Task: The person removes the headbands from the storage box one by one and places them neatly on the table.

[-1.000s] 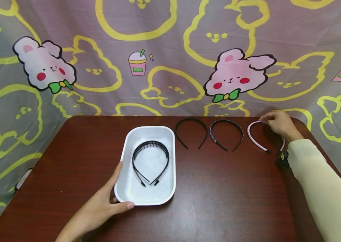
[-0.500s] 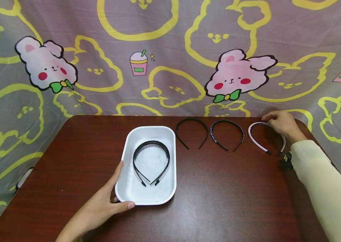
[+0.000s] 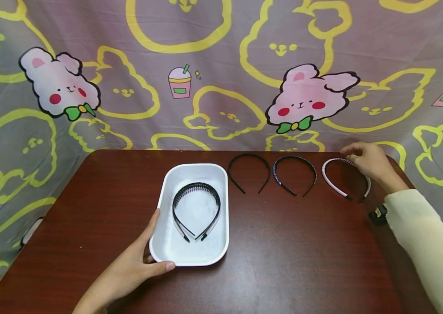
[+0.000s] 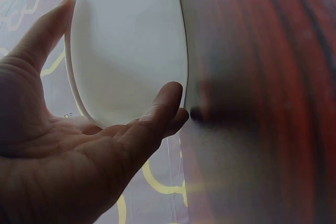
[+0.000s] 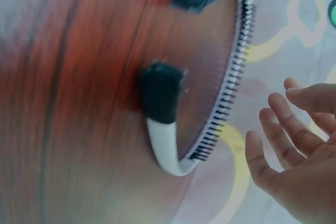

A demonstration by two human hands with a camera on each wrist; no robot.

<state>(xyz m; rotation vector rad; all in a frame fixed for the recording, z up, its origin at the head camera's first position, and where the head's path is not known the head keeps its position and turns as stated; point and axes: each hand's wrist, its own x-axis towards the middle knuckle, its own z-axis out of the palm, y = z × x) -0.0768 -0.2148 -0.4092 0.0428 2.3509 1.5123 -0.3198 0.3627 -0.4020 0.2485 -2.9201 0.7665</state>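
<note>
My left hand (image 3: pixel 131 266) grips the near left corner of a white tray (image 3: pixel 226 218), thumb at the near end and fingers along the left side. Inside the tray lie stacked black headbands (image 3: pixel 175 205) with comb teeth. At the far right of the table, a pale pink headband (image 3: pixel 333 185) lies with its black-tipped ends toward me. Just above its curve is my right hand (image 3: pixel 370 163). In the right wrist view, that hand (image 5: pixel 296 156) has loosely bent fingers and a gap separates it from the toothed band (image 5: pixel 168 148).
Left of the pink headband lie a blue-and-black glittery headband (image 3: pixel 277 176) and a thin black headband (image 3: pixel 237 185), lined up along the back edge of the brown table (image 3: pixel 292 253). A patterned curtain (image 3: pixel 221 65) hangs right behind that edge.
My right hand has let go of the pink headband and drawn back slightly to the right. That headband stays on the table. The left hand and tray have hardly moved.
</note>
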